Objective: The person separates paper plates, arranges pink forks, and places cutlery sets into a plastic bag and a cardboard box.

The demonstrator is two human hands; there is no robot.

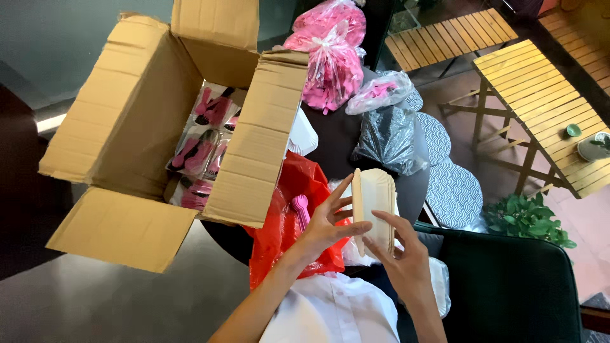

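- Stack of beige paper trays (374, 206) held upright in front of the chest, between both hands, above the lap and the red plastic bag (284, 219).
- Left hand (325, 223) spread open, fingers fanned against the stack's left face, thumb tucked under its lower edge; steadying rather than gripping.
- Right hand (403, 257) closed loosely round the stack's lower right side, fingertips pressed on the edge, seemingly fanning the trays.
- Likely slip: thin nested trays sliding apart and dropping to the lap or floor, given so light a hold on the left.
- Possible tearing or creasing of a rim if pried too sharply by the fingertips.
- Pink plastic spoon (300, 209) lying on the red bag just beside the left wrist; easily knocked off by a careless elbow.
- Open cardboard box (159, 127) of wrapped pink and black cutlery on the dark round table (337, 136), one flap hanging near the left hand; could be nudged.
- Table crowded: tied pink bags (330, 60), a clear bag of dark items (389, 140), patterned round plates (454, 194) at the edge.
- Beyond: slatted wooden tables (540, 101), a green plant (527, 219), a dark green chair (508, 286), smooth grey floor (95, 305).
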